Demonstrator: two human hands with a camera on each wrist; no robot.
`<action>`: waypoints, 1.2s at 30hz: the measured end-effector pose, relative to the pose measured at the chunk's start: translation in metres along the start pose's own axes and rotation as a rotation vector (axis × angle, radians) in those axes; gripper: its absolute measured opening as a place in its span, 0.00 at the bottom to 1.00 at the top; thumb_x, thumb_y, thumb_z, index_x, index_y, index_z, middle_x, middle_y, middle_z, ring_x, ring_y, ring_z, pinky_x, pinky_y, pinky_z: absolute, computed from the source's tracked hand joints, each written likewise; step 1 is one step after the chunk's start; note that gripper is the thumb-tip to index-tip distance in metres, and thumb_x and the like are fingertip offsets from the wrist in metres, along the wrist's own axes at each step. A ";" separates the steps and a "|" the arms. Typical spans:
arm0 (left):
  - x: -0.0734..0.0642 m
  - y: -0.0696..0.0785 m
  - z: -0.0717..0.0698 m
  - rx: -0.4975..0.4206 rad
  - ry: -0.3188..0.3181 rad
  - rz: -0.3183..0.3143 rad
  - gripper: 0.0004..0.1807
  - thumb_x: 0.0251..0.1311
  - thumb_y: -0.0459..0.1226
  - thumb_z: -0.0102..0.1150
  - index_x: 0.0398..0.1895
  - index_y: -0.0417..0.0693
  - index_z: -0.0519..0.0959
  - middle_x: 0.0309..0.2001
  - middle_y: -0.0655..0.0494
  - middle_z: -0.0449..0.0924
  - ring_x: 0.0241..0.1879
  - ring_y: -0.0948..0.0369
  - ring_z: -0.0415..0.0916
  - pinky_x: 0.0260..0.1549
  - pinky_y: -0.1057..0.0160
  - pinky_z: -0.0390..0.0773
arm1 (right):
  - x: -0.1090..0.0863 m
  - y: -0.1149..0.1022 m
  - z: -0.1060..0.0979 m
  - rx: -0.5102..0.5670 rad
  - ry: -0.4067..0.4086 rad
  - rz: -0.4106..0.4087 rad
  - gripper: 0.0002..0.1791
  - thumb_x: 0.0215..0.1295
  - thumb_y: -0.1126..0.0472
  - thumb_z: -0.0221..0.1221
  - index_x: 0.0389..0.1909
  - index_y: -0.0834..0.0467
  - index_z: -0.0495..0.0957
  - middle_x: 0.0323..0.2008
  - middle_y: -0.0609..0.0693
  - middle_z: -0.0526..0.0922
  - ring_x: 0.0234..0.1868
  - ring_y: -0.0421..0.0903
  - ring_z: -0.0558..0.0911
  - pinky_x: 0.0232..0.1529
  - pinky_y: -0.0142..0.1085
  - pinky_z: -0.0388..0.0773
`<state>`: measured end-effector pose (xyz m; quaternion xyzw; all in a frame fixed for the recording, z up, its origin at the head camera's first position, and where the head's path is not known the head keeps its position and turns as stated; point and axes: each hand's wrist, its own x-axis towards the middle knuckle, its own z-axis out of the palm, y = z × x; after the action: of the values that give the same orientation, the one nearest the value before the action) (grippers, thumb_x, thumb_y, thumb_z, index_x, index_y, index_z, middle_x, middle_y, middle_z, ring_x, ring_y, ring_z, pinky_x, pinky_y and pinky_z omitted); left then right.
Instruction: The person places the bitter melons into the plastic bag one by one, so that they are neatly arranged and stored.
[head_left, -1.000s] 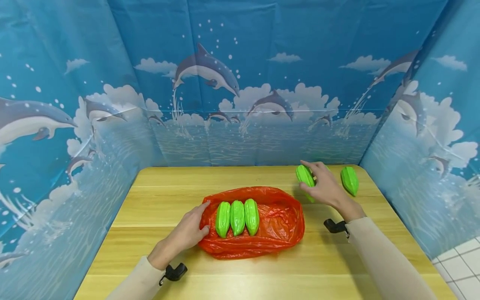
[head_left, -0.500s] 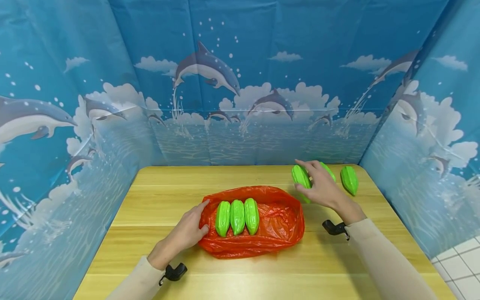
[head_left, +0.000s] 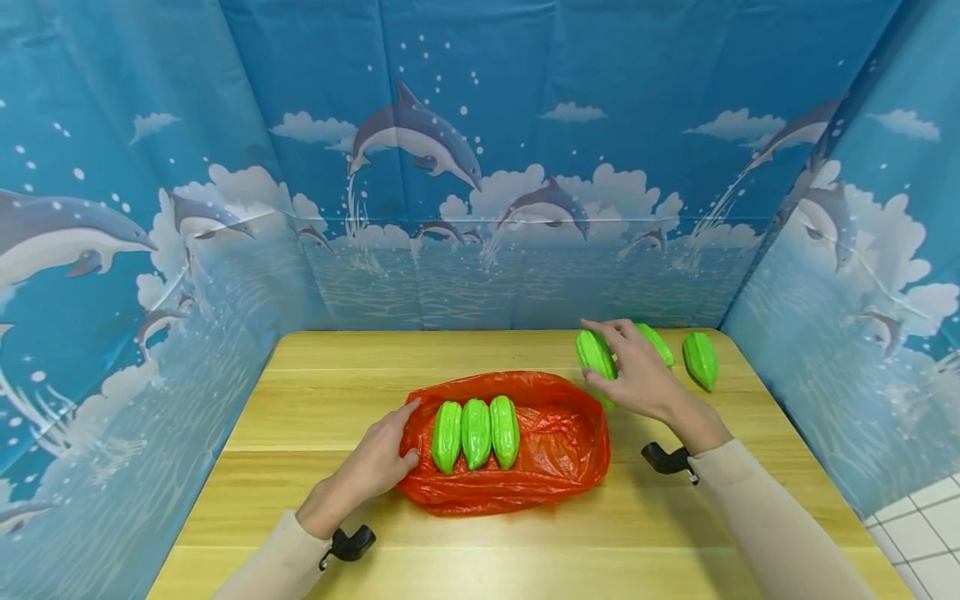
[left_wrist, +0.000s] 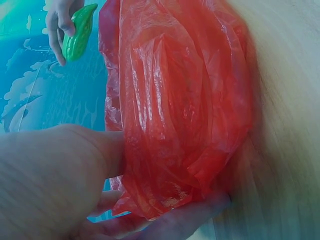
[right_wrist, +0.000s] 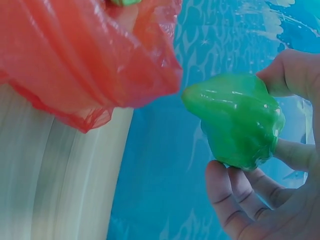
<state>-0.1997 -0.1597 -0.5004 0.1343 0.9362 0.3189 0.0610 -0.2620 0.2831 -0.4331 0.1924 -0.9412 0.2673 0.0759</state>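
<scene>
My right hand [head_left: 637, 371] holds a green bitter melon [head_left: 595, 353] between thumb and fingers, above the table to the right of the bag. In the right wrist view the melon [right_wrist: 240, 120] shows its glossy skin and pointed end. My left hand [head_left: 375, 454] grips the left end of a red plastic bag [head_left: 495, 500], whose mouth is spread wide. Thumb and fingers [left_wrist: 185, 220] lie around the bag's thin film in the left wrist view, partly hidden by it. Three bitter melons [head_left: 476, 433] lie side by side in the bag's left part.
Two more bitter melons lie at the back right of the wooden table [head_left: 337, 358]: one [head_left: 655, 343] is partly behind my right hand, the other [head_left: 701, 360] near the corner. A dolphin-printed curtain [head_left: 465, 275] stands along the back and both sides.
My right hand has moved slightly left with the bitter melon, uncovering more of the melon behind it. The left hand and the bag have stayed in place.
</scene>
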 end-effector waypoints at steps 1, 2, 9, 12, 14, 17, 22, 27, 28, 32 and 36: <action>0.000 0.000 0.000 -0.001 0.001 0.001 0.45 0.73 0.26 0.71 0.91 0.37 0.65 0.84 0.31 0.74 0.83 0.32 0.74 0.82 0.30 0.77 | 0.000 -0.001 0.000 0.002 0.001 -0.006 0.43 0.80 0.54 0.69 0.92 0.54 0.67 0.73 0.69 0.74 0.52 0.57 0.82 0.47 0.49 0.81; 0.000 0.000 0.000 -0.001 0.001 0.001 0.45 0.73 0.26 0.71 0.91 0.37 0.65 0.84 0.31 0.74 0.83 0.33 0.74 0.82 0.30 0.77 | 0.000 -0.003 0.000 0.006 -0.001 -0.010 0.43 0.80 0.54 0.69 0.92 0.54 0.67 0.73 0.69 0.74 0.51 0.57 0.81 0.47 0.48 0.81; 0.001 0.001 0.001 0.008 0.002 0.002 0.46 0.73 0.26 0.71 0.92 0.37 0.64 0.85 0.31 0.74 0.83 0.32 0.75 0.82 0.30 0.77 | 0.000 -0.010 0.003 0.014 -0.004 -0.020 0.42 0.81 0.54 0.69 0.91 0.53 0.67 0.74 0.68 0.74 0.51 0.57 0.83 0.47 0.47 0.83; 0.001 0.001 0.001 0.009 0.003 -0.002 0.46 0.73 0.27 0.70 0.92 0.37 0.64 0.85 0.31 0.73 0.84 0.32 0.73 0.83 0.30 0.76 | 0.000 -0.012 0.004 0.015 -0.006 -0.022 0.43 0.80 0.54 0.69 0.91 0.53 0.68 0.74 0.68 0.74 0.52 0.58 0.84 0.47 0.47 0.84; 0.001 0.001 0.001 0.009 0.002 -0.003 0.46 0.73 0.27 0.70 0.92 0.37 0.64 0.86 0.31 0.72 0.85 0.31 0.72 0.83 0.29 0.75 | -0.001 -0.013 0.004 0.012 -0.008 -0.023 0.43 0.80 0.54 0.69 0.92 0.53 0.67 0.74 0.68 0.74 0.51 0.58 0.85 0.48 0.48 0.85; 0.001 0.000 0.001 0.008 -0.001 -0.003 0.46 0.73 0.27 0.70 0.92 0.37 0.63 0.86 0.31 0.71 0.85 0.31 0.71 0.84 0.29 0.74 | -0.002 -0.015 0.006 0.012 -0.015 -0.019 0.43 0.80 0.54 0.69 0.92 0.53 0.67 0.75 0.68 0.74 0.51 0.58 0.85 0.48 0.48 0.86; 0.000 -0.001 0.002 0.003 -0.003 -0.004 0.46 0.73 0.27 0.70 0.92 0.37 0.63 0.86 0.32 0.72 0.85 0.32 0.72 0.84 0.30 0.75 | -0.005 -0.020 0.009 0.023 -0.034 -0.007 0.44 0.81 0.53 0.69 0.93 0.51 0.65 0.76 0.66 0.73 0.50 0.56 0.83 0.48 0.47 0.84; 0.000 -0.002 0.003 0.005 -0.002 -0.003 0.46 0.73 0.27 0.71 0.92 0.37 0.64 0.85 0.32 0.73 0.84 0.32 0.73 0.83 0.30 0.76 | -0.008 -0.023 0.012 0.029 -0.038 -0.013 0.44 0.81 0.52 0.69 0.92 0.51 0.66 0.75 0.65 0.73 0.52 0.55 0.81 0.48 0.47 0.84; 0.000 -0.002 0.003 0.007 -0.001 -0.003 0.46 0.73 0.27 0.71 0.92 0.37 0.64 0.85 0.31 0.73 0.84 0.32 0.73 0.83 0.30 0.76 | -0.009 -0.024 0.012 0.027 -0.036 -0.014 0.44 0.81 0.52 0.70 0.92 0.51 0.66 0.75 0.65 0.74 0.53 0.55 0.81 0.48 0.47 0.84; 0.000 -0.002 0.003 0.009 0.000 -0.005 0.46 0.73 0.28 0.71 0.92 0.37 0.64 0.86 0.31 0.73 0.84 0.32 0.73 0.83 0.30 0.76 | -0.010 -0.028 0.015 0.031 -0.031 -0.016 0.44 0.79 0.51 0.72 0.91 0.52 0.68 0.74 0.64 0.75 0.55 0.56 0.83 0.50 0.48 0.89; 0.000 -0.002 0.002 0.003 -0.003 -0.009 0.46 0.73 0.28 0.71 0.92 0.37 0.64 0.86 0.31 0.72 0.85 0.31 0.72 0.83 0.29 0.75 | -0.011 -0.031 0.019 0.051 -0.040 -0.018 0.44 0.78 0.52 0.73 0.90 0.53 0.68 0.74 0.64 0.76 0.55 0.55 0.83 0.52 0.51 0.91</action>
<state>-0.2000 -0.1596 -0.5033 0.1307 0.9372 0.3171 0.0636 -0.2400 0.2521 -0.4369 0.2082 -0.9335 0.2868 0.0546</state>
